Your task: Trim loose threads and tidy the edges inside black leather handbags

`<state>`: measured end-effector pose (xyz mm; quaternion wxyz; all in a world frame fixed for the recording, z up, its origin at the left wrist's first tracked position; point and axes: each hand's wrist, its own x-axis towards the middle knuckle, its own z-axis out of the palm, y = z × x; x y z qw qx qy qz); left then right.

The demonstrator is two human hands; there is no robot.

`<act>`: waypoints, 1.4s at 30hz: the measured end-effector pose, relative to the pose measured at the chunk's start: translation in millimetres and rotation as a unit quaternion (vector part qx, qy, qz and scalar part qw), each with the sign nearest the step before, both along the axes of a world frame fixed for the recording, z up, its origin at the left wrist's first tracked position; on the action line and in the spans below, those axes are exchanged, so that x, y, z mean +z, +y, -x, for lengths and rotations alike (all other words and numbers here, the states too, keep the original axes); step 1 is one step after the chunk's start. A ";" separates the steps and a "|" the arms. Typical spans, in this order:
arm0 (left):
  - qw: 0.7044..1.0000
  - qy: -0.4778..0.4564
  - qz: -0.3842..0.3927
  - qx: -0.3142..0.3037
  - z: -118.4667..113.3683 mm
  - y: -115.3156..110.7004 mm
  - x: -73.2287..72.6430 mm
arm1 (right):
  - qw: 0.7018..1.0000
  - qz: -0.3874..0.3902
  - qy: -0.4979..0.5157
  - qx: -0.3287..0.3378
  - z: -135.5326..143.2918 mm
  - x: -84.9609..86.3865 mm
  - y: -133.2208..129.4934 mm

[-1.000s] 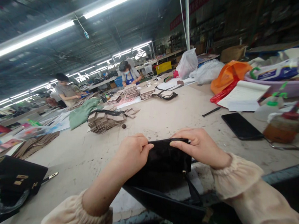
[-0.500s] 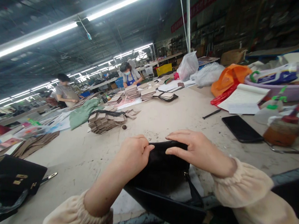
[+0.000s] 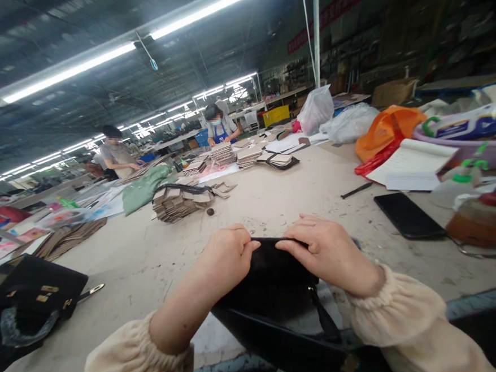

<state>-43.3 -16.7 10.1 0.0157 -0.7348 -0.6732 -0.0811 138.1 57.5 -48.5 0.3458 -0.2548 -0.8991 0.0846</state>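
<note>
A black handbag stands at the table's near edge with its mouth spread, so its dark inside shows. My left hand pinches the far rim, its thumb along the top edge. Farther right on the same rim, my right hand is closed, thumb inside and fingers over the outer side. A narrow strap with a small gold-coloured fitting hangs at the bag's right side. The bag's bottom is too dark to make out.
Another black handbag with gold-coloured hardware lies at the left. Stacked brown pieces and a green cloth are beyond my hands. On the right are a phone, a notebook and a glue bottle. Two co-workers stand farther back.
My right hand's fingers have closed down onto the bag's rim, where they were spread above it. The left hand keeps its pinch. The whole view has shifted slightly.
</note>
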 end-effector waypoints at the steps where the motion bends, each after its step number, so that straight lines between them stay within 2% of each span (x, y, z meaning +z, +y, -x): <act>1: 1.000 0.000 0.000 0.002 -0.4 -0.4 0.2 | 1.000 -0.002 -0.001 0.000 0.3 0.8 -0.8; 8: 1.000 -0.013 -0.001 -0.002 2.6 -0.1 2.0 | 1.000 0.004 -0.006 -0.019 12.9 2.0 -3.1; 15: 0.991 -0.093 0.051 -0.083 26.2 -3.2 11.7 | 0.999 0.015 -0.009 -0.028 15.4 -0.2 4.0; 19: 0.992 -0.096 0.049 -0.059 31.6 -4.2 13.2 | 0.999 0.022 -0.011 -0.035 15.6 0.0 4.4; 25: 0.996 -0.082 0.041 -0.015 28.0 -0.7 11.0 | 0.999 0.025 -0.013 -0.030 16.5 -1.1 5.2; 31: 0.999 -0.025 0.018 -0.020 25.5 2.0 6.7 | 0.999 0.015 -0.022 -0.039 17.1 0.0 2.5; 42: 1.000 0.005 -0.001 -0.003 22.4 2.4 3.5 | 0.998 0.016 -0.038 -0.048 17.2 3.2 0.1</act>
